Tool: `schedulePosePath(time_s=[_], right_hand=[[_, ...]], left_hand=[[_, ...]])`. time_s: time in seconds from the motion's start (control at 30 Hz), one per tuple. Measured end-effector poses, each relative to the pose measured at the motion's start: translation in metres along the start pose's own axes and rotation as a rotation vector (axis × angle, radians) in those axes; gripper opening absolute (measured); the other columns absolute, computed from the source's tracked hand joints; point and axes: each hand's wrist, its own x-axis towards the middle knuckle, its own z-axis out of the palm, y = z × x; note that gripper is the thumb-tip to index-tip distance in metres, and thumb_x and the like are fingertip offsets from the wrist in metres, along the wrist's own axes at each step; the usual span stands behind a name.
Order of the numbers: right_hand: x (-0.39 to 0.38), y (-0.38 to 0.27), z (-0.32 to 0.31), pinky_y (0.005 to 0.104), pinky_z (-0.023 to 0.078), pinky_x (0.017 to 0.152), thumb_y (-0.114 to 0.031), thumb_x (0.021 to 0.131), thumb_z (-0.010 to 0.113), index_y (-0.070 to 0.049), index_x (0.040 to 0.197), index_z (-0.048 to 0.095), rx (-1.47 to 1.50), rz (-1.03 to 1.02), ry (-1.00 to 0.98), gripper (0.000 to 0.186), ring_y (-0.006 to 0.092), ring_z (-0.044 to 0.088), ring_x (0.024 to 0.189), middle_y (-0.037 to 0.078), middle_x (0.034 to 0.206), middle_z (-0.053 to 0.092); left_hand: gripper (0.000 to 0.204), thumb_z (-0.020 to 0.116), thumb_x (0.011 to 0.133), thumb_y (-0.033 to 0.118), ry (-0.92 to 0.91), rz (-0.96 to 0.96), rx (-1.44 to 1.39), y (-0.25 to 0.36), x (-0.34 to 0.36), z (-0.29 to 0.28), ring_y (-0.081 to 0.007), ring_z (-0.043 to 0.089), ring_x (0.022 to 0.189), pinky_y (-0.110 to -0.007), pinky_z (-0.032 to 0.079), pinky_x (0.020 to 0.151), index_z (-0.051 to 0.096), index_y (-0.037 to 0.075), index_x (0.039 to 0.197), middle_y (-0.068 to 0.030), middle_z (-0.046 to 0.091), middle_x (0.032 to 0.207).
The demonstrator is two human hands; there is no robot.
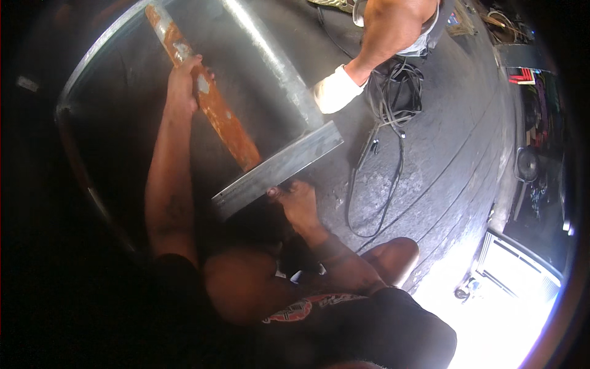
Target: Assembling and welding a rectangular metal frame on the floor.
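Observation:
My left hand (184, 83) is wrapped around a long rusty orange metal bar (224, 126) that lies slanted across a grey metal frame. My right hand (295, 200) reaches under the near end of a grey steel angle piece (279, 169) and grips its lower edge. A shiny galvanised tube (270, 58) runs from the top of the view down to that angle piece. My bare knees (246, 283) show below, in a crouch.
Another person's leg and white-socked foot (337, 89) stand just past the tube. A coil of black cable (393, 98) trails over the dark concrete floor (442, 160). Clutter and a bright white crate (516, 270) sit at the right.

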Motion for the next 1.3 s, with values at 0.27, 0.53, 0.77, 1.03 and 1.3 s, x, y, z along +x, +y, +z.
schedulePosePath(time_s=[0.27,0.53,0.77,1.03,1.3], right_hand=[[-0.002,-0.004,0.001,0.0264,0.051,0.068,-0.012,0.078,0.076,0.004,0.090,0.065,0.039,0.013,-0.016,0.023,0.0127,0.059,0.072,0.006,0.081,0.066],[-0.003,-0.003,0.004,0.0258,0.050,0.067,-0.014,0.078,0.076,0.004,0.091,0.064,-0.113,0.046,0.033,0.025,0.0127,0.059,0.072,0.006,0.080,0.065],[0.002,0.006,0.005,0.0258,0.048,0.060,-0.012,0.080,0.071,0.005,0.080,0.061,-0.042,-0.058,0.056,0.019,0.0136,0.060,0.062,0.008,0.071,0.062],[0.008,0.007,0.004,0.0267,0.049,0.060,-0.014,0.079,0.074,0.002,0.076,0.057,-0.023,-0.040,0.060,0.023,0.0145,0.061,0.064,0.008,0.072,0.062],[0.006,0.009,0.004,0.0260,0.047,0.061,-0.013,0.080,0.072,0.004,0.083,0.061,-0.100,-0.106,0.032,0.021,0.0140,0.060,0.066,0.008,0.073,0.063]], left_hand=[[0.033,0.063,0.081,0.025,0.007,0.037,0.031,0.000,-0.002,-0.002,-0.0208,0.057,0.076,-0.038,0.051,0.068,0.051,0.005,0.104,-0.0110,0.051,0.089],[0.038,0.065,0.080,0.025,0.016,0.043,0.017,0.001,-0.004,-0.002,-0.0201,0.059,0.071,-0.038,0.051,0.064,0.048,0.002,0.105,-0.0092,0.053,0.084],[0.042,0.067,0.079,0.027,0.003,0.065,-0.023,0.000,-0.005,-0.004,-0.0197,0.059,0.071,-0.037,0.052,0.064,0.047,0.002,0.107,-0.0092,0.053,0.084],[0.042,0.066,0.079,0.026,-0.022,0.069,0.003,-0.001,-0.003,-0.009,-0.0196,0.058,0.075,-0.038,0.052,0.066,0.047,0.005,0.109,-0.0090,0.052,0.086],[0.042,0.067,0.079,0.027,-0.011,0.158,0.033,0.001,-0.004,-0.006,-0.0200,0.058,0.076,-0.039,0.051,0.067,0.048,0.003,0.109,-0.0096,0.052,0.087]])
